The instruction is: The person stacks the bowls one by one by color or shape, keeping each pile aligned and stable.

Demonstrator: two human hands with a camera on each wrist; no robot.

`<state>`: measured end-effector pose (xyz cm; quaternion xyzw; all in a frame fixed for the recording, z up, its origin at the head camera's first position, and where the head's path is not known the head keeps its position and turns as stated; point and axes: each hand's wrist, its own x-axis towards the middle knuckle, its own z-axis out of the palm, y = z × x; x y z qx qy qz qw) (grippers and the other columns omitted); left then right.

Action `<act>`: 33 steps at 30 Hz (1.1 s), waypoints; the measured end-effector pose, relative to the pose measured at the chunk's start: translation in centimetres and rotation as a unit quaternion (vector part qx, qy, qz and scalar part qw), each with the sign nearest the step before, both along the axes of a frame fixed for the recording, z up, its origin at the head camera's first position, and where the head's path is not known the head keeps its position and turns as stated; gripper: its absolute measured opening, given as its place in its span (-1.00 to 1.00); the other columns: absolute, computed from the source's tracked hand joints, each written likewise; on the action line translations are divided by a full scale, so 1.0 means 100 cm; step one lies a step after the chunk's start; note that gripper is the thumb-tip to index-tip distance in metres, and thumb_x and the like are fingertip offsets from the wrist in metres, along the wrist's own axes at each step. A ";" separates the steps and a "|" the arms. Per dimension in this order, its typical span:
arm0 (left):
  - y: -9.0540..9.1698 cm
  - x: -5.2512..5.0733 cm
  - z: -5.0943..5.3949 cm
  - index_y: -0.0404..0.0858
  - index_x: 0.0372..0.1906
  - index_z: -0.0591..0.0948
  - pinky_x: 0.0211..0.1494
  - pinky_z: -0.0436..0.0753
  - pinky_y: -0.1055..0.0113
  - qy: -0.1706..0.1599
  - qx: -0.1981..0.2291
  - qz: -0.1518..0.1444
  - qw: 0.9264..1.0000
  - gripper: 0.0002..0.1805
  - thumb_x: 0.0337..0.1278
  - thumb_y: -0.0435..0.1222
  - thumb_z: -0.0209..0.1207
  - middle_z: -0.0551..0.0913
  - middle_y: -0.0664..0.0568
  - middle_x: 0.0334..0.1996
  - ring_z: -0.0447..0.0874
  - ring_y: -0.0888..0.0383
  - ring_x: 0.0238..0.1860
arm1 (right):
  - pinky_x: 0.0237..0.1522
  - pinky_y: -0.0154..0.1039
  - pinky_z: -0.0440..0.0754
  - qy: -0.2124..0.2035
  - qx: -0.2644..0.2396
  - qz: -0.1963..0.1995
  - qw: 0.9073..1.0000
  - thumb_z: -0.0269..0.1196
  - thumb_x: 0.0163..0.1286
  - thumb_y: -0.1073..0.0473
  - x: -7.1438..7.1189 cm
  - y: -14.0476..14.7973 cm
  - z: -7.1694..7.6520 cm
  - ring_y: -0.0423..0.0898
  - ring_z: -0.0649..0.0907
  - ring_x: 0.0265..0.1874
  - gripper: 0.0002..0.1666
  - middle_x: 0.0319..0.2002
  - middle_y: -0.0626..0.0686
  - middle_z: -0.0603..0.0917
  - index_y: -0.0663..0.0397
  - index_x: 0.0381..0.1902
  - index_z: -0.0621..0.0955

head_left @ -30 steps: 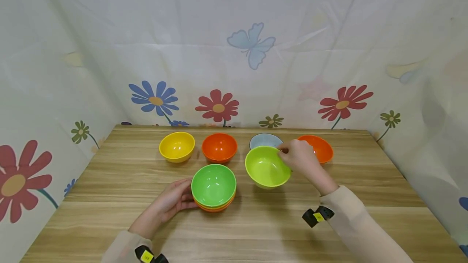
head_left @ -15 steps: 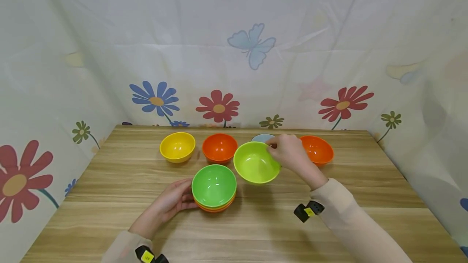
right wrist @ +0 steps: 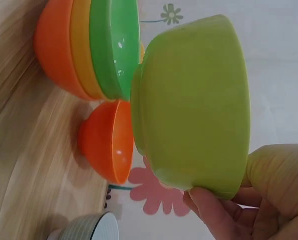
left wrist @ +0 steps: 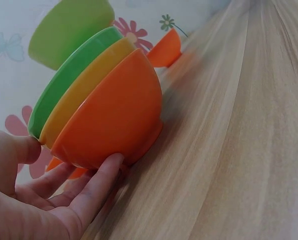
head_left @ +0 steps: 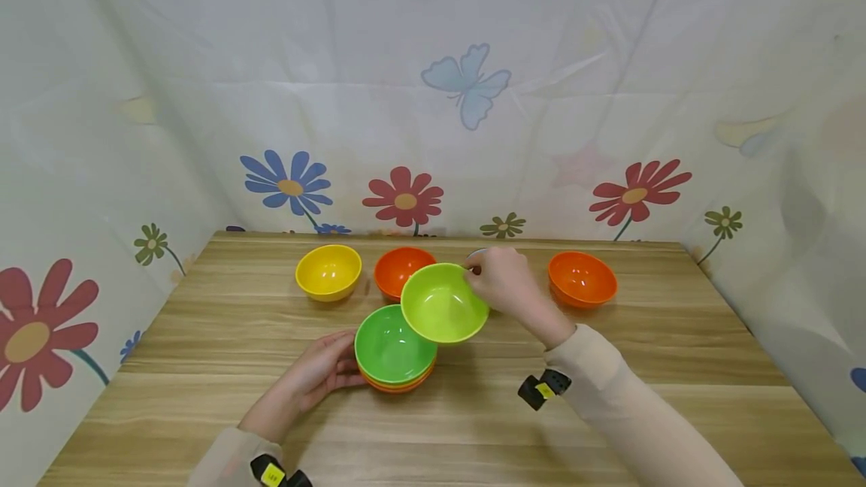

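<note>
My right hand [head_left: 504, 284] pinches the rim of a lime-green bowl [head_left: 443, 303], thumb outside. The bowl is held up, tilted, at the upper right of a stack, overlapping it in the head view. Whether the two touch, I cannot tell. The stack has a green bowl [head_left: 386, 348] on top, a yellow-orange bowl [left wrist: 89, 90] in the middle and an orange bowl [left wrist: 119, 110] at the bottom. My left hand [head_left: 325, 370] holds the stack's left side, with the thumb at the upper rims and the fingers against the orange bowl.
Along the back of the wooden table [head_left: 203, 367] stand a yellow bowl [head_left: 328, 273], an orange-red bowl [head_left: 395, 269] and, at right, another orange bowl [head_left: 582, 279]. A pale bowl [right wrist: 96, 227] with a dark rim is mostly hidden behind my right hand in the head view.
My right hand has carried the lime-green bowl leftward from in front of the pale bowl to the stack's upper right edge. My left hand and the stack stay in place.
</note>
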<state>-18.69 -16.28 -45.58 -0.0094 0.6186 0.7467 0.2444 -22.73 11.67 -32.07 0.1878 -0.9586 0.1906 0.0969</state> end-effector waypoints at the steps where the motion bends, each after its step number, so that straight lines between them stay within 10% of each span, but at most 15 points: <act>1: 0.000 0.000 0.000 -0.45 0.29 0.21 0.01 0.59 0.05 0.000 0.000 0.001 1.000 -0.42 0.36 -0.12 -0.12 0.61 -0.05 -0.10 0.62 0.09 -0.14 | -0.53 -0.32 0.52 -0.003 0.002 -0.001 1.000 0.23 0.18 0.23 0.000 -0.002 0.000 -0.11 0.58 -0.50 -0.82 -0.37 0.04 0.71 0.11 -0.29 0.72; 33: -0.001 0.002 0.003 -0.45 0.31 0.19 0.00 0.60 0.10 -0.001 0.003 -0.011 1.000 -0.44 0.40 -0.15 -0.17 0.63 -0.01 -0.18 0.61 0.12 -0.14 | -0.72 -0.48 0.23 -0.026 -0.035 0.060 0.997 0.23 0.12 0.31 0.005 -0.048 -0.026 -0.21 0.38 -0.72 -0.85 -0.66 -0.03 0.53 0.17 -0.37 0.73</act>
